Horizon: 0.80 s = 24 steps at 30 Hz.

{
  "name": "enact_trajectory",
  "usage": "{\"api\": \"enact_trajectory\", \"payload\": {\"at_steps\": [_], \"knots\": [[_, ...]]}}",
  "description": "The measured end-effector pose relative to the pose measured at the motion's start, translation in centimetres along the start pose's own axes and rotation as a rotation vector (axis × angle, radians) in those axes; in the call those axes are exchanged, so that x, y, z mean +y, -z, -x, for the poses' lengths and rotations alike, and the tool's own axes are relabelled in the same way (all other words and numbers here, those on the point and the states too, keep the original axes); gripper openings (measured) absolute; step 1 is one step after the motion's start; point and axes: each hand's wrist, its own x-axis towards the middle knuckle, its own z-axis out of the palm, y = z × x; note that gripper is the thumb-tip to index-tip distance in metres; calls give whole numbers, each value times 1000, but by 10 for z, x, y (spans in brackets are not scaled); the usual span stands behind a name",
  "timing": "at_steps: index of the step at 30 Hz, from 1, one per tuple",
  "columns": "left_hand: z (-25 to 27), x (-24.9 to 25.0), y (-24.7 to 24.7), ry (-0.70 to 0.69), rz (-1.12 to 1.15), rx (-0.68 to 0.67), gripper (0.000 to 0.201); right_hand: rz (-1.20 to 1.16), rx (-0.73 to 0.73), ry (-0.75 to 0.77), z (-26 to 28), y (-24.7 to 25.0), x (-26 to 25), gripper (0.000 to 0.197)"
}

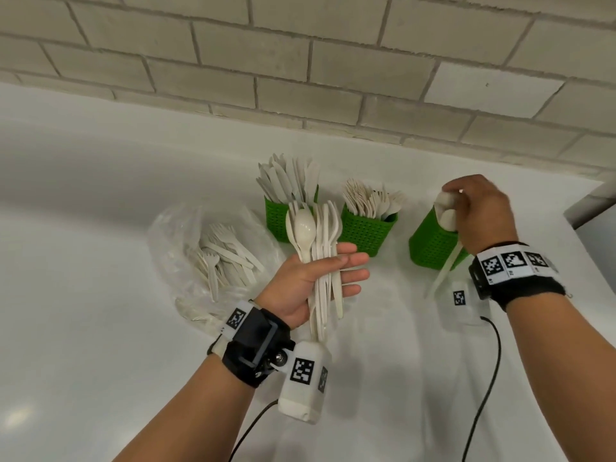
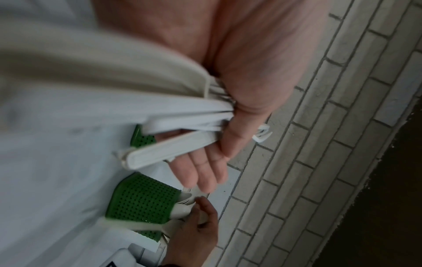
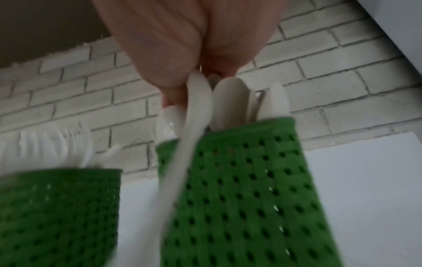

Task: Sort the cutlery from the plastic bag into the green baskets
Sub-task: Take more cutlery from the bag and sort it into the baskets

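Hands: left hand gripping cutlery bundle, right hand pinching spoon; no legible writing.

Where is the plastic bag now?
In the head view, the plastic bag lies on the counter's left part, beside the leftmost green basket.

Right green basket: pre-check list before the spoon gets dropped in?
1. Right hand grips one white plastic spoon by its bowl end: ok.
2. Spoon handle inside the right green perforated basket: not ok, it hangs down outside the near wall.
3. Basket already holds spoons, so it is the matching type: ok.
4. Basket upright: not ok, it looks tilted in the head view.
5. Left hand holds the bundle of white plastic cutlery securely: ok.
6. Clear plastic bag still has forks inside: ok, more to sort.
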Motion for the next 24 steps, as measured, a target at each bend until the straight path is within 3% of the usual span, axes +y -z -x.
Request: {"api": "enact_trajectory", "payload": {"at_steps": [4, 9, 11, 14, 15, 16, 18, 20, 22, 24], "knots": [[-2, -3, -1, -18, 16, -7, 29, -44, -85, -107, 0, 2, 1, 36], [-4, -9, 0, -33, 33, 6, 30, 111, -187, 43, 11, 2, 7, 40], [-4, -11, 1, -33, 20, 7, 32, 45, -117, 20, 17, 10, 5, 36], [-5, -19, 2, -16, -3, 9, 32, -131, 103, -48, 32, 36, 0, 26], [-5, -23, 2, -4, -10, 8, 31, -145, 92, -66, 40, 43, 0, 22], [-6, -27, 1, 12, -16, 5, 29, -128, 12, -83, 50, 48, 2, 19], [-8, -35, -2, 54, -19, -11, 27, -15, -301, -176, 73, 45, 11, 12], [-13, -43, -8, 95, -14, -37, 27, 152, -584, -322, 95, 34, 16, 28], [-18, -50, -16, 135, -14, -71, 29, 348, -706, -396, 109, 17, 15, 50], [-24, -57, -26, 173, -17, -106, 30, 404, -694, -399, 115, 0, 10, 57]]}}
